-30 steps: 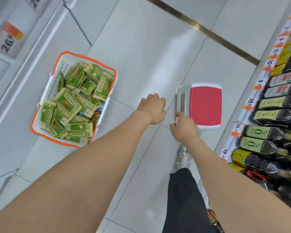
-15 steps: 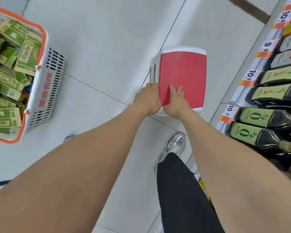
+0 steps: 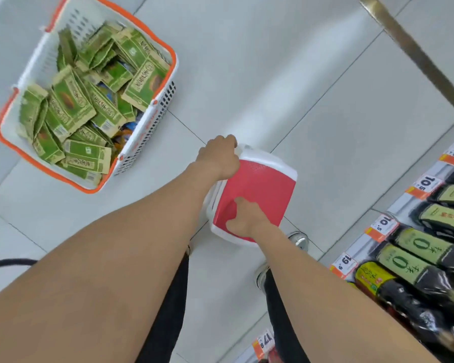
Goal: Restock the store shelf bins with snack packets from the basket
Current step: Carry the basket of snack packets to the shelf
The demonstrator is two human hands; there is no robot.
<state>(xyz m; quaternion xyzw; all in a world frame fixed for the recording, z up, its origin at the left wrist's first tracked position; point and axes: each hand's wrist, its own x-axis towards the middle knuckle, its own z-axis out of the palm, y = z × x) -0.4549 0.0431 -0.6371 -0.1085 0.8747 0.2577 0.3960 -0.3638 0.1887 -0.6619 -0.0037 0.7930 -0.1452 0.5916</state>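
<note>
A white basket [image 3: 147,132] with an orange rim stands on the floor at the upper left, holding several green snack packets [image 3: 71,106]. A small white stool with a red top [image 3: 268,184] stands on the tiles just ahead of my feet. My left hand [image 3: 218,158] curls over the stool's far left white corner and grips it. My right hand [image 3: 247,218] lies on the red top near its closest edge, index finger and thumb spread. Neither hand holds a packet, and the basket lies well left of both.
Shelves on the right carry dark bottles with green labels [image 3: 417,258] behind orange price tags [image 3: 380,226]. My shoe [image 3: 298,238] stands beside the stool. A brass strip [image 3: 414,53] crosses the pale floor tiles at the upper right. A black cable [image 3: 8,263] enters from the left.
My left hand has slid from the stool's near edge to its far left corner and now grips it. The stool has turned and sits closer to me. The basket is fully back in view.
</note>
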